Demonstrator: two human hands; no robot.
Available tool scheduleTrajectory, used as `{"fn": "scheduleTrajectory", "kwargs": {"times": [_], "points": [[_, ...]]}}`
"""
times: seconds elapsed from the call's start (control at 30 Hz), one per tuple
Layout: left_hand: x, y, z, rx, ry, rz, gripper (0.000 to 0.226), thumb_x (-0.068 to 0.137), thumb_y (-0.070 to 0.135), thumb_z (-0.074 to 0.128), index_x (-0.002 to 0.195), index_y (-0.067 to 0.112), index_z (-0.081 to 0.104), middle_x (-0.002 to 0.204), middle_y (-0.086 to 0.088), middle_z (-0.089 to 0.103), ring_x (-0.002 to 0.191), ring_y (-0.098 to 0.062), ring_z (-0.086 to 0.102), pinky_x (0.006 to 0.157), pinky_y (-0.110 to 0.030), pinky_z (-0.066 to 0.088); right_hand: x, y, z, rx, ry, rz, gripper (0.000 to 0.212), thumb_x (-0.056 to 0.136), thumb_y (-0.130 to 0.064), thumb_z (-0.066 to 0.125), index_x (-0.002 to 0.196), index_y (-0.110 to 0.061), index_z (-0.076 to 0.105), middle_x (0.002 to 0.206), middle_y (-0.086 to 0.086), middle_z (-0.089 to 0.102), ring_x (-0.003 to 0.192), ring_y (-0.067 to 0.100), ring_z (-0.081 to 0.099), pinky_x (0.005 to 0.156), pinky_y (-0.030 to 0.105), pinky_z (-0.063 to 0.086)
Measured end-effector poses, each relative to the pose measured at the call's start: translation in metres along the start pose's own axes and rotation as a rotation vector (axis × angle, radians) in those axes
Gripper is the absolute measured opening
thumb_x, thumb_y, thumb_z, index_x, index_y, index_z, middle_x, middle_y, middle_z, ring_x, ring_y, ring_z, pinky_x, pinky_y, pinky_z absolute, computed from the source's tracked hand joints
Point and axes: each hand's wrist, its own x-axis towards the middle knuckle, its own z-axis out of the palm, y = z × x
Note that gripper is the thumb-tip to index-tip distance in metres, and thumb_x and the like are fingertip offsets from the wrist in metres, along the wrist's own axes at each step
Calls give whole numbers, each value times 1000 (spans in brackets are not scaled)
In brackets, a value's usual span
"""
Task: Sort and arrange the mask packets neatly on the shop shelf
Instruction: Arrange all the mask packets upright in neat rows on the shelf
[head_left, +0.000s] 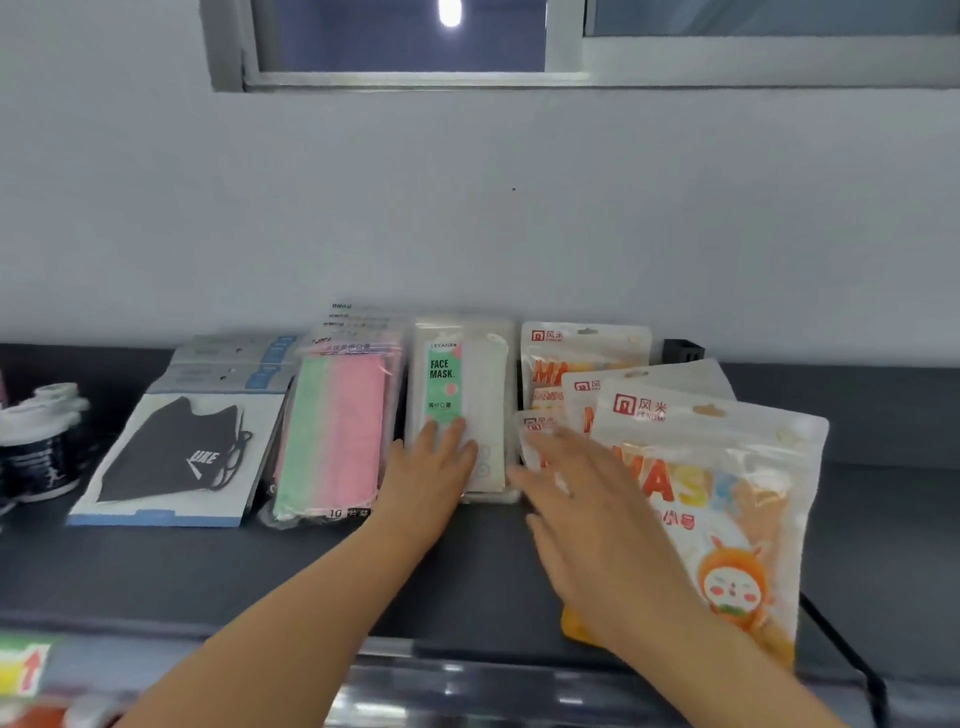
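Note:
Mask packets lie in rows on the dark shelf (156, 571). From the left: a stack of black-mask packets (176, 457), a pink and green packet pile (337, 436), a white "FACE MASK" packet stack (467, 379), and several orange cartoon packets fanned out at the right, the nearest one largest (727, 493). My left hand (431, 473) rests flat, fingers straight, on the lower part of the white packet. My right hand (592, 514) lies with spread fingers over the orange packets, blurred by motion.
A grey wall stands right behind the packets, with a window above. Dark cups or jars (41, 441) sit at the shelf's far left. A small black box (683, 351) is at the back right. A price-tag rail (467, 680) runs along the front edge.

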Motion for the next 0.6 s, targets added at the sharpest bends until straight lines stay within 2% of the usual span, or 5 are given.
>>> {"fn": "scheduleTrajectory", "kwargs": {"times": [0.03,0.13,0.2,0.43,0.6], "points": [[2,0,1,7,27,3,47,92,24,51,138,24,42,156,-3,26,136,-29,36,89,-40,49,-5,10,-2,-34,36,23,48,55,-9,86,100,-14,71,118,10,64,111,32,59,91,47,48],[12,-3,11,-44,-31,47,47,94,16,44,139,19,32,159,-3,8,141,-30,22,89,-41,44,-22,39,-8,-63,55,167,45,68,-14,79,111,-15,66,129,12,56,126,34,43,99,58,40],[18,-6,12,-46,-21,44,52,92,13,48,140,20,29,160,-1,4,140,-30,21,87,-41,43,-32,50,-11,-72,10,282,45,76,-25,74,119,-17,62,137,11,50,132,36,37,100,62,37],[22,1,11,-29,43,119,57,86,15,56,138,20,33,159,-2,6,140,-29,20,97,-45,37,-39,58,-10,-41,-149,371,57,90,-50,39,144,-34,30,156,-4,14,145,22,2,116,50,13],[10,-1,10,-92,46,204,50,89,17,52,136,23,37,157,-3,15,141,-26,19,103,-45,33,-42,50,-9,-22,-164,396,58,91,-46,47,144,-33,29,156,-5,10,144,21,1,116,48,11]]}}
